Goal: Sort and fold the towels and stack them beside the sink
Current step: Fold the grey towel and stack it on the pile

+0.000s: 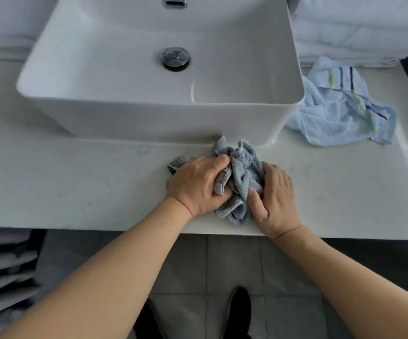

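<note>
1. I see my left hand (199,184) and right hand (275,195) both clenched on a bunched grey towel (240,172), looped terry, on the speckled counter (87,182) just before the sink (149,111).
2. A crumpled blue towel (340,111), striped green and navy, lies right of the glossy basin.
3. Folded white towels (362,30) are cut off at the top; my fingertips are buried in cloth.
</note>
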Motion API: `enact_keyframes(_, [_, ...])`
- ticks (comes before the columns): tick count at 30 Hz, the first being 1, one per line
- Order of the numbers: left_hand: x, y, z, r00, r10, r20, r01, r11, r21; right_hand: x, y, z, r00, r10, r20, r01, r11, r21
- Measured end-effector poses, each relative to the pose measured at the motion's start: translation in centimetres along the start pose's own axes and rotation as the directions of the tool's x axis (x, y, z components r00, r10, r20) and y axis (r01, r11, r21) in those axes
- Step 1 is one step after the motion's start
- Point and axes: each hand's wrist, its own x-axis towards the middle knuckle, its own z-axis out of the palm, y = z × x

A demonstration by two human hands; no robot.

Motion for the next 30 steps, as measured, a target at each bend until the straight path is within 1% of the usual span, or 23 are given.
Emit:
enact_keyframes(4, [-4.7,-6.7,-5.1,0.998,-0.058,-0.015,0.058,0.997,0.055,1.9,-7.7,6.1,0.999,-0.033,0.011,0.033,0.999,-0.027])
enact_keyframes(7, [-8.2,-13.1,-9.6,0.995,-0.095,-0.043,0.098,0.991,0.092,3.9,-14.1,11.3,0.998,-0.051,0.037,0.052,0.998,-0.031])
enact_keyframes(11, [-13.2,-21.8,-15.9,0.980,-0.153,-0.129,0.172,0.973,0.155,6.8,-23.2,18.1,0.992,-0.047,0.119,0.043,0.998,0.042])
enact_keyframes(12, [-14.5,-24.0,-17.4,0.973,-0.178,-0.148,0.201,0.966,0.164,7.5,-25.1,19.7,0.987,-0.073,0.141,0.067,0.997,0.047])
enact_keyframes(15, [-18.1,-31.1,-21.0,0.951,-0.255,-0.174,0.286,0.941,0.184,9.6,-29.5,23.8,0.955,-0.212,0.209,0.216,0.976,0.005])
enact_keyframes(17, [-19.6,-35.2,-22.5,0.946,-0.284,-0.158,0.315,0.921,0.227,11.3,-31.2,25.8,0.942,-0.251,0.224,0.265,0.964,-0.033])
enact_keyframes(18, [-20.1,-36.7,-23.0,0.944,-0.290,-0.161,0.323,0.911,0.255,12.0,-31.9,26.6,0.943,-0.250,0.219,0.267,0.962,-0.049])
enact_keyframes(21, [-19.7,-40.4,-24.5,0.924,-0.323,-0.207,0.372,0.885,0.280,15.2,-34.6,29.8,0.959,-0.235,0.161,0.252,0.962,-0.100])
enact_keyframes(24, [-17.8,-43.1,-25.4,0.930,-0.296,-0.216,0.347,0.900,0.263,18.0,-36.1,32.0,0.978,-0.188,0.092,0.201,0.968,-0.151])
enact_keyframes(30, [-13.4,-46.1,-26.1,0.940,-0.314,-0.132,0.335,0.924,0.187,21.0,-37.0,33.3,0.998,0.011,0.064,0.001,0.985,-0.172])
